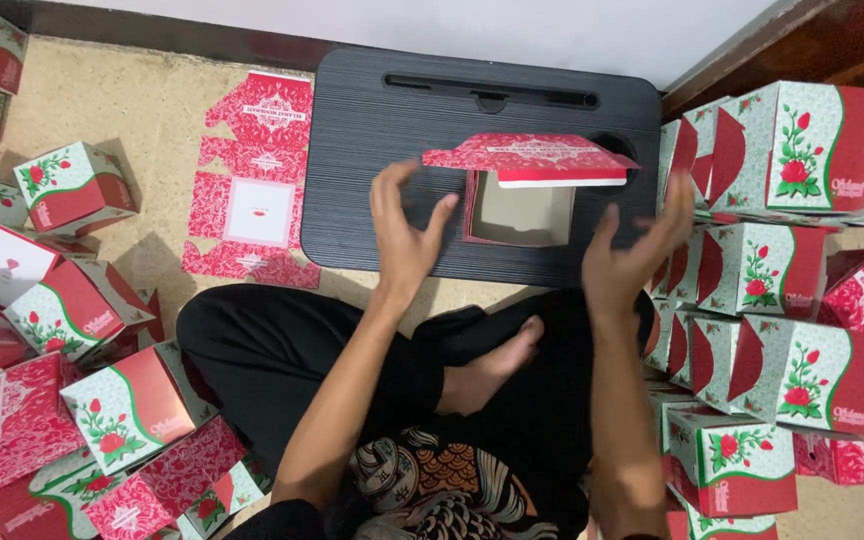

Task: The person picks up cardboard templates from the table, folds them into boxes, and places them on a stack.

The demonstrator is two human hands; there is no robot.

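Both hands are held open and nothing is grasped: the left hand (407, 225) and the right hand (632, 250) are raised on either side of one half-folded red box (524, 190). This box is placed on one black lap desk (372, 130), near its front edge. One flat unfolded carton (257, 180) is seen left of the desk. Many finished boxes (802, 150) are piled on both sides, more than can be counted surely; open floor (152, 100) is left beside the carton.

Open box (519, 190): red, white lace pattern, plain brown inside. Counter (372, 130): black, fine ribbed lines. Folded boxes (797, 140): white-green, red roses, red swoosh. Floor (142, 110): beige speckle.
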